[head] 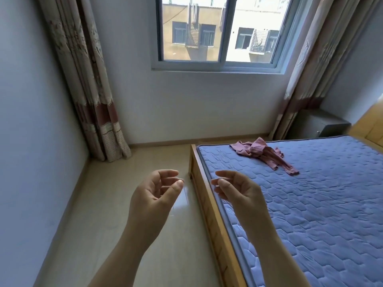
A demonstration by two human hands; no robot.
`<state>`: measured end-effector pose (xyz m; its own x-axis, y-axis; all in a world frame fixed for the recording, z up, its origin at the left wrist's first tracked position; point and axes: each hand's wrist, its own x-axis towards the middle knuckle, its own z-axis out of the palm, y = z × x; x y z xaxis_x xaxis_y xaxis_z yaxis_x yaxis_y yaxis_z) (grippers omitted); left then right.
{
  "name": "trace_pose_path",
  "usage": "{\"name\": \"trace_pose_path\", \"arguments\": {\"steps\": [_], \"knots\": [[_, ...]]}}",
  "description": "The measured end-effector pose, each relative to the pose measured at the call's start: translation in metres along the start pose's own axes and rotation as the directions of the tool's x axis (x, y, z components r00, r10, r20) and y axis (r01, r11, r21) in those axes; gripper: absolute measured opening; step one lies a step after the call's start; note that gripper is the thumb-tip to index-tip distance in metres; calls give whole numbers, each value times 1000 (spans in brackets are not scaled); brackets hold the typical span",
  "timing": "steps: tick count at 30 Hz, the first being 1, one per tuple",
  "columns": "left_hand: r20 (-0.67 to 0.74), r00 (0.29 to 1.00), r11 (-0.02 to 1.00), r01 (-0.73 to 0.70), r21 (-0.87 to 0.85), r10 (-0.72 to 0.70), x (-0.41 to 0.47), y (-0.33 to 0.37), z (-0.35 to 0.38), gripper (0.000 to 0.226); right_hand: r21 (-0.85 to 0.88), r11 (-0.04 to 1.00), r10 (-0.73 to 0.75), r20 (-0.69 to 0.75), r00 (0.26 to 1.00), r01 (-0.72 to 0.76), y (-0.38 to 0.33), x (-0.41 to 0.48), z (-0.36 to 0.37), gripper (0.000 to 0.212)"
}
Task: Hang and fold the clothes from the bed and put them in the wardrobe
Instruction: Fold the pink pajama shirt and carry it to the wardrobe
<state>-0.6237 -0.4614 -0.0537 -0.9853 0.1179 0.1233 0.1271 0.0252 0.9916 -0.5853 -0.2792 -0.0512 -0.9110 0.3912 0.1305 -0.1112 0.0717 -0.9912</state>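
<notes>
And here we are at the foot of the bed point(209, 216), both of our hands up in front of us. The left hand point(154, 195) hangs over the pale floor point(116, 235), palm turned inward, fingers loosely curled, thumb close to the fingertips. That grip is slack and has hold of nothing. The right hand point(236, 189) mirrors it over the near edge of the blue quilted mattress point(321, 204), fingers just as loosely bent, and its grip has nothing in it either. The two hands face each other with a gap between them, not touching.

Now to the clothing: a pink garment point(263, 153) lies crumpled on the mattress near the bed's far corner, one long piece trailing out to the right. It sits well apart from both hands.

The mattress rests in a light wooden frame whose side rail runs beside our right forearm. Beyond it, a window point(221, 32) shows buildings in sunlight. A patterned curtain point(83, 79) hangs down in the left corner, reaching the floor, and a second curtain point(315, 59) hangs to the right of the window. Below that one stands a grey cabinet point(323, 125), just past the bed's far side.
</notes>
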Motion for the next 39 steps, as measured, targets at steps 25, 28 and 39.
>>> {"name": "trace_pose_path", "arguments": {"steps": [25, 28, 39], "knots": [[405, 914, 996, 55, -72, -21, 427, -67, 29, 15, -43, 994, 72, -439, 895, -101, 74, 328, 83, 15], [422, 906, 998, 49, -44, -26, 468, -70, 58, 14, -19, 993, 93, -450, 888, -113, 82, 373, 69, 15], [508, 860, 996, 78, -49, -42, 620, -97, 135, 14, -29, 985, 127, -532, 837, -169, 112, 520, 45, 13]]}}
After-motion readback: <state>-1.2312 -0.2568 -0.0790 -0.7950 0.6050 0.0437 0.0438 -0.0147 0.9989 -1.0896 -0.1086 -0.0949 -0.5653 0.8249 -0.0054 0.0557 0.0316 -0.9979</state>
